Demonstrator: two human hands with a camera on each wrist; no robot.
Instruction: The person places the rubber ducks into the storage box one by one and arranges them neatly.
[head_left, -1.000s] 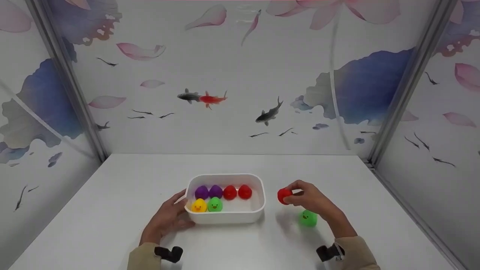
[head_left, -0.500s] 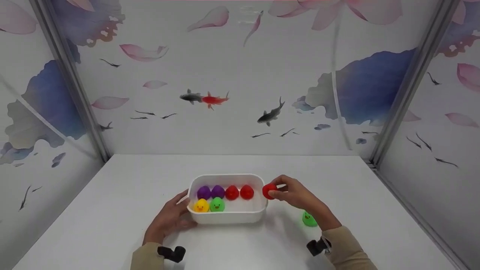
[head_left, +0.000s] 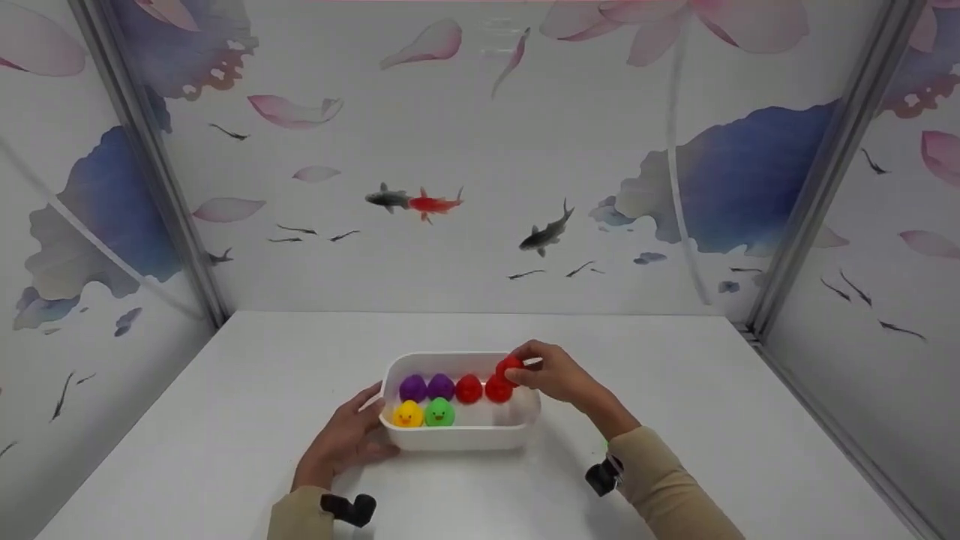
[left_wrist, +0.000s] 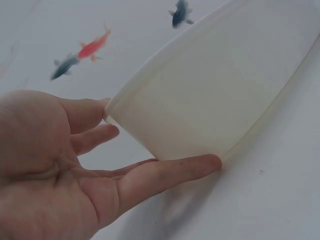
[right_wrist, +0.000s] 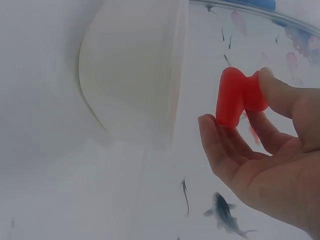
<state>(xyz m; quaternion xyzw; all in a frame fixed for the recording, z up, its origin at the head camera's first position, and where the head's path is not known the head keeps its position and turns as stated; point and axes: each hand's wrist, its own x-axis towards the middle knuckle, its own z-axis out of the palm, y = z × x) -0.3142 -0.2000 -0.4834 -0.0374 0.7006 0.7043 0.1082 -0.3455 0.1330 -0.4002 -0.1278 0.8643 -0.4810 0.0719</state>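
Observation:
A white plastic box (head_left: 459, 439) stands on the table, holding purple toy ducks (head_left: 412, 388), red toy ducks (head_left: 469, 389), a yellow duck (head_left: 408, 414) and a green duck (head_left: 439, 412). My left hand (head_left: 346, 431) rests against its left end. In the left wrist view, the fairly straight thumb (left_wrist: 170, 175) lies along the box wall (left_wrist: 210, 90), and the fingers touch the rim's corner. My right hand (head_left: 559, 373) pinches another red toy duck (right_wrist: 235, 97) between thumb and fingertips, over the box's right part. The held duck overlaps a red one behind it.
White table surface (head_left: 315, 345) surrounds the box. Behind it rises a white panel (head_left: 480, 277) printed with fish and petals, with metal posts at both back corners. A sliver of green (head_left: 604, 446) shows beside the right sleeve, mostly hidden.
My right hand has carried the red duck leftward from beside the box to above its right part. The right sleeve now covers most of the green duck on the table. My left hand stays at the box.

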